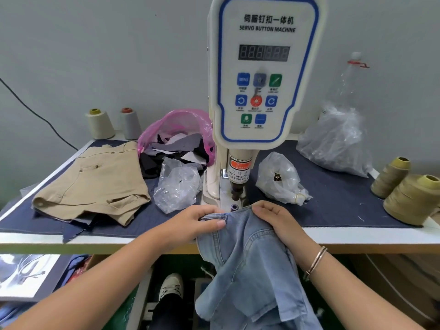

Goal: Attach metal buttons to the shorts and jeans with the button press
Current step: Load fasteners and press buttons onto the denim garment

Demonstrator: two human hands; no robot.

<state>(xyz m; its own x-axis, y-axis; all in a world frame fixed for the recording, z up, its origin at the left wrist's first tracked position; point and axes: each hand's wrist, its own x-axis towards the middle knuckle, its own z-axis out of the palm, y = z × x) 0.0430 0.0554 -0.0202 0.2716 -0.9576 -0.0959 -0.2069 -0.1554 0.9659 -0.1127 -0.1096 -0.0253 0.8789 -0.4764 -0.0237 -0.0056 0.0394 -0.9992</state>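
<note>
I'm gripping the jeans waistband with both hands, left hand and right hand, just short of the press, bench's front edge

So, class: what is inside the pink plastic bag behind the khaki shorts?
The pink plastic bag holds fabric scraps in grey, black and white, spilling from its mouth. Anything deeper inside is covered by them.

"SERVO BUTTON MACHINE" on button press panel, "MENU" on blue key, plunger label probably "TAKE CARE OF YOUR FINGER"
</note>
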